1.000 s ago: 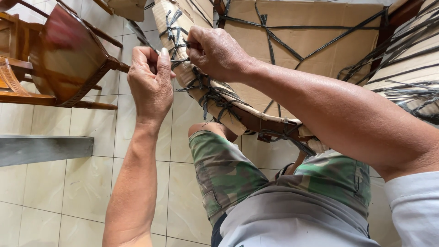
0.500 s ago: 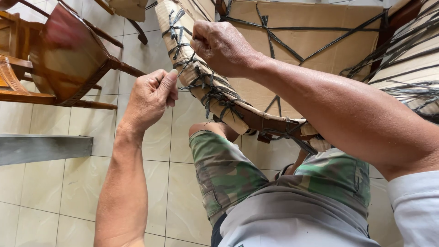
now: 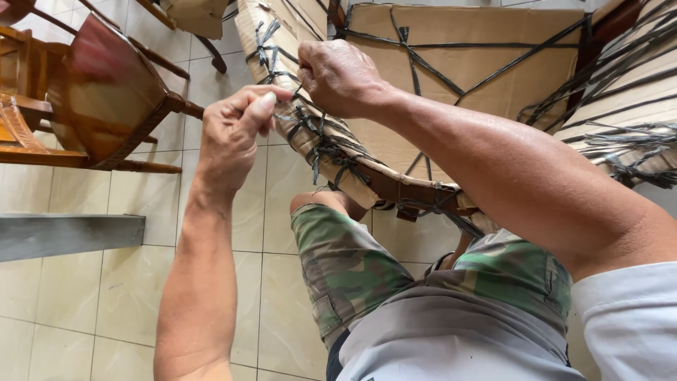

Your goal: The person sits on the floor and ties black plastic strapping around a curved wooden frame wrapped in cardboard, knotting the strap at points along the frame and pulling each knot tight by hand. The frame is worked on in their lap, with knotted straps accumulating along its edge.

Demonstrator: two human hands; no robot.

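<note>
Two hands tying black plastic strapping on a cardboard-wrapped furniture piece

At the upper left of the frame stands a glossy brown wooden chair (image 3: 106,99) on pale floor tiles (image 3: 84,303); just right of it the left hand (image 3: 236,134) is closed, thumb and forefinger pinching a thin black strap end (image 3: 285,116) (taut towards the wrap); the right hand (image 3: 338,74), top centre, is fisted on the same black strapping on the tan cardboard-wrapped furniture frame (image 3: 458,70) resting above the camouflage shorts (image 3: 345,268)

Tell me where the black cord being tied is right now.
In the head view, upper centre: the black cord is pinched between the left hand and right hand, against the paper-wrapped chair frame above the knee.
</note>
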